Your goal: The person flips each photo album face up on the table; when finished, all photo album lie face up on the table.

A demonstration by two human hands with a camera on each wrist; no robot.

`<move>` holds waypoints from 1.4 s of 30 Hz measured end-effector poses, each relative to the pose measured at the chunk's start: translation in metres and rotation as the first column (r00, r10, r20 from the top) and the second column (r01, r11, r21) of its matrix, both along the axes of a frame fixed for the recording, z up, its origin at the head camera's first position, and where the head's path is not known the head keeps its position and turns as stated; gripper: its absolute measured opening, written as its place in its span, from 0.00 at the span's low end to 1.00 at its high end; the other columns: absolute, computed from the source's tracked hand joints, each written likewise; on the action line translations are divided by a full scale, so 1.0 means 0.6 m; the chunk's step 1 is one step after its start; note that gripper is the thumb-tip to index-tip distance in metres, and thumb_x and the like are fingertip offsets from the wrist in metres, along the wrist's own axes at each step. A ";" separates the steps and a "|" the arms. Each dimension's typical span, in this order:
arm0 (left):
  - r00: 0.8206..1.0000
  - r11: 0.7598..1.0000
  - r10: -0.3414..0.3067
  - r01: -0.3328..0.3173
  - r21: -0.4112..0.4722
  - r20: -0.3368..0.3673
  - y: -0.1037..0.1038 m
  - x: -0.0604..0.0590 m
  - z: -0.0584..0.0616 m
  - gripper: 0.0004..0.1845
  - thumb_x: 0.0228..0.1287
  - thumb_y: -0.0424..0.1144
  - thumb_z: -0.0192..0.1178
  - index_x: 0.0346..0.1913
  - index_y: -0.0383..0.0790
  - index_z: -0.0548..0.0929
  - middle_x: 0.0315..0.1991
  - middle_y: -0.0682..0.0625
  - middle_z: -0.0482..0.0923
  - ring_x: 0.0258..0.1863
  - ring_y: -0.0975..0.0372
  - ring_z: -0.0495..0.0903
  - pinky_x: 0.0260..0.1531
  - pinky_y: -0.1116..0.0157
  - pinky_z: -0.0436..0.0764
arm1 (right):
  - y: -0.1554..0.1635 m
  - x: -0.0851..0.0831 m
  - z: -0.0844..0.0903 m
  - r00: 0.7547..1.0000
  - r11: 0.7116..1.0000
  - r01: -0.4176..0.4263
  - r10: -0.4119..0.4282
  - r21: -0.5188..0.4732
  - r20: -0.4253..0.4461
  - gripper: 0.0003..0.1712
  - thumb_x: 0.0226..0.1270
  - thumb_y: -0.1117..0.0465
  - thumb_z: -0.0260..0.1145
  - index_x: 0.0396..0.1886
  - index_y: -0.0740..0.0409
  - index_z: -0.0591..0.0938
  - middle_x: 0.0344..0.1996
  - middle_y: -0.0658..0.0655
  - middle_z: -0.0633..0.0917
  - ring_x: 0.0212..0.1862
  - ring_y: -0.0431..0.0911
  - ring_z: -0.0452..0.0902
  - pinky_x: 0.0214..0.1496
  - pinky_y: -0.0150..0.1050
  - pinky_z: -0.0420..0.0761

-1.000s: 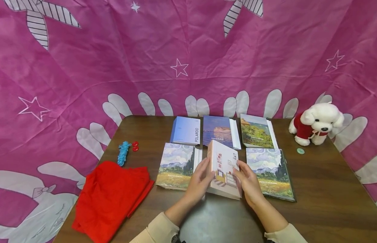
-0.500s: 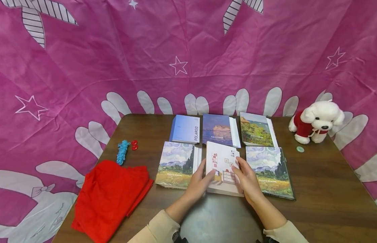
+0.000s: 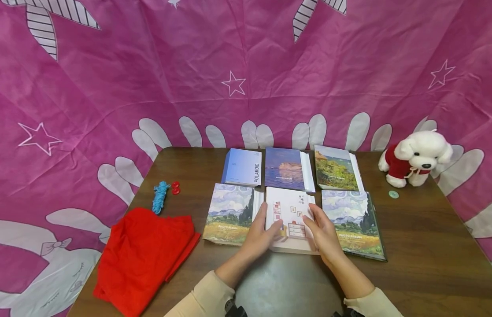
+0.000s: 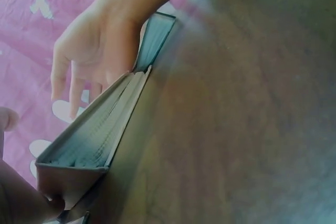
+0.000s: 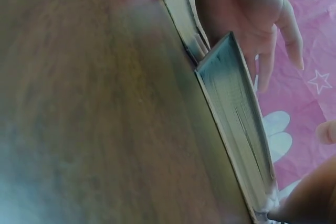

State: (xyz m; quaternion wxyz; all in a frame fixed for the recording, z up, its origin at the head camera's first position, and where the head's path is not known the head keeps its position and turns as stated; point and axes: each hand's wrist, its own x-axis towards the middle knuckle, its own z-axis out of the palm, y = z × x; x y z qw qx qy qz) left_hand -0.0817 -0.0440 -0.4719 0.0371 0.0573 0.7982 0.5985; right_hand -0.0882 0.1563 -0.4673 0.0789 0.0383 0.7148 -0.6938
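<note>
A thick photo album (image 3: 287,200) with a pale cover showing a drawn room sits at the middle of the front row. My left hand (image 3: 257,235) holds its left side, thumb over the cover. On the opposite side my right hand (image 3: 326,235) grips the edge, thumb also on top. Both wrist views show the album's page block end-on, low over the wood. To its left lies a landscape-painted photo album (image 3: 227,213), and to its right another of the same design (image 3: 349,220). The fingers under and behind the album's sides are partly hidden.
Behind stand a blue Polaroid album (image 3: 242,167), a sea-cliff album (image 3: 284,169) and a garden album (image 3: 336,169). At left are red cloth (image 3: 144,255), blue cord (image 3: 160,197) and red buttons (image 3: 175,188). A plush dog (image 3: 416,158) and green button (image 3: 393,194) are at right.
The held album has turned from tilted and skewed to lying flatter and squarer, lowering into line between the two landscape albums. Both hands have kept their hold on it.
</note>
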 end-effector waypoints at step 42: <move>0.984 0.989 -0.142 0.136 -0.064 -0.104 0.159 -0.007 0.012 0.34 0.74 0.48 0.56 0.76 0.36 0.64 0.77 0.41 0.61 0.76 0.53 0.60 0.74 0.56 0.59 | 0.172 -0.008 0.030 0.935 0.921 0.330 -0.288 0.208 -0.207 0.30 0.78 0.57 0.60 0.73 0.63 0.66 0.61 0.51 0.77 0.62 0.35 0.71 0.57 0.17 0.71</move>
